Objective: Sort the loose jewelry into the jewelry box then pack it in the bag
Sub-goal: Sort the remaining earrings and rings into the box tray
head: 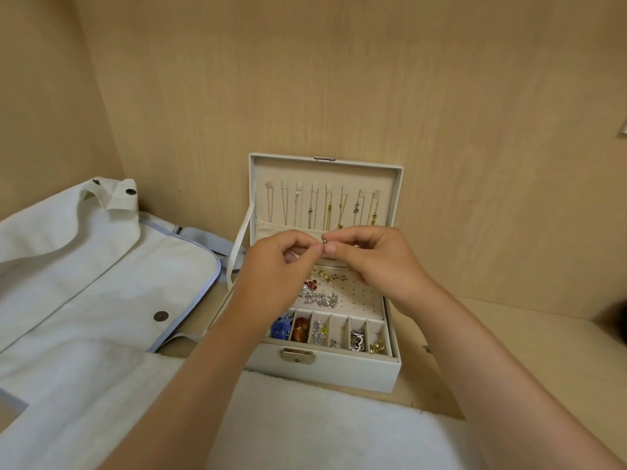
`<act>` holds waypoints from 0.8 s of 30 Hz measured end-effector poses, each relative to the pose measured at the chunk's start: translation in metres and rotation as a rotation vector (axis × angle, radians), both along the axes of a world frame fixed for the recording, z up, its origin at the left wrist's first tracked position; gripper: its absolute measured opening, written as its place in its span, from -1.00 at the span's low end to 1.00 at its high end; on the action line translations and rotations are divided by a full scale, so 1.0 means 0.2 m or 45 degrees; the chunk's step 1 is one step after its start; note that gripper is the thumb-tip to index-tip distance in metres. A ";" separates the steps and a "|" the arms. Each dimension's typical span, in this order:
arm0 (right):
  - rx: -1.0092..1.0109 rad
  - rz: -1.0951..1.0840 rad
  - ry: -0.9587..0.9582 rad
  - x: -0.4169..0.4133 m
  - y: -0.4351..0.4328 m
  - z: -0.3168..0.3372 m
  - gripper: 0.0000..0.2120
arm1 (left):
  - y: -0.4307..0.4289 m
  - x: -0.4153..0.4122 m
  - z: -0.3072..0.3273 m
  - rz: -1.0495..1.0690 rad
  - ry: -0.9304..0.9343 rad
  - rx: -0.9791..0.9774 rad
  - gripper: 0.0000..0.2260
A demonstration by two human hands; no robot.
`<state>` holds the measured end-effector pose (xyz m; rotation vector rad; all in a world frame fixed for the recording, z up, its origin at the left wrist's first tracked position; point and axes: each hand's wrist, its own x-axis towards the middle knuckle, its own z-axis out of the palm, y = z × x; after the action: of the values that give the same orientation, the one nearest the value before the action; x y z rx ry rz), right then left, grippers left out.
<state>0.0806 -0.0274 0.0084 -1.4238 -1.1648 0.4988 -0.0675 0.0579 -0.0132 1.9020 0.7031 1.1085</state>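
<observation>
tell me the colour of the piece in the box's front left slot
The piece is blue, clearest in the head view.

The box for jewelry [325, 366] is creamy white with a gold clasp [297, 355]. The cloth bag [95, 266] is pale blue-white with light blue edges.

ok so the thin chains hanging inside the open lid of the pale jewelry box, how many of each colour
silver-coloured chains: 5
gold-coloured chains: 3
total: 8, all hanging in a row inside the cream padded lid
</observation>
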 end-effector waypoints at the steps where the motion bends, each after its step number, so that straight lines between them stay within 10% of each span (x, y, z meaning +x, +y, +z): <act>1: -0.005 0.016 -0.016 0.00 0.00 0.00 -0.80 | -0.01 0.00 0.01 -0.026 -0.030 -0.045 -0.94; 16: 0.098 0.097 -0.068 0.01 -0.01 -0.01 -0.82 | -0.04 -0.01 0.05 -0.207 -0.004 -0.284 -0.88; 24: 0.020 -0.160 -0.258 0.08 -0.04 -0.05 -0.90 | -0.02 -0.05 -0.01 -0.151 0.417 0.275 -0.86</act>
<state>0.0969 -0.0349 -0.0021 -1.5502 -1.2268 0.2617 -0.0765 0.0542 -0.0143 2.3110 0.6570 0.8342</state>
